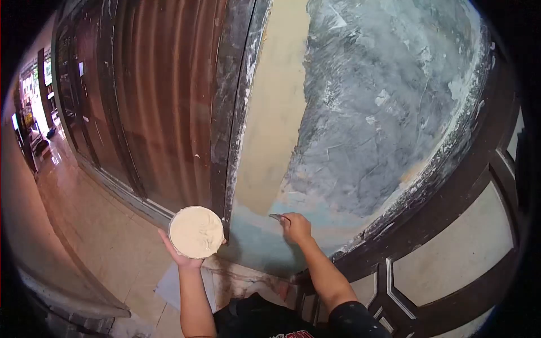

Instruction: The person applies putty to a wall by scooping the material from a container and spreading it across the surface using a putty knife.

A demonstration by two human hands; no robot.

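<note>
My left hand (183,257) is wrapped round the underside of a round tub (196,231) of cream-coloured paste, its open top facing me. In my right hand (296,227) is a small scraper (276,217), pinched by the handle. The scraper's blade lies against or very near the wall, at the lower end of a beige coated strip (270,112). Around the blade the wall is pale blue-green (248,231). To the right of the strip, the wall is rough grey (360,124) with white patches.
Dark wooden panels with brown curtain-like folds (163,101) stand left of the wall. A dark panelled door (451,259) is at the lower right. Tiled floor (101,225) runs to the far left. A pale sheet (172,287) lies on the floor below the tub.
</note>
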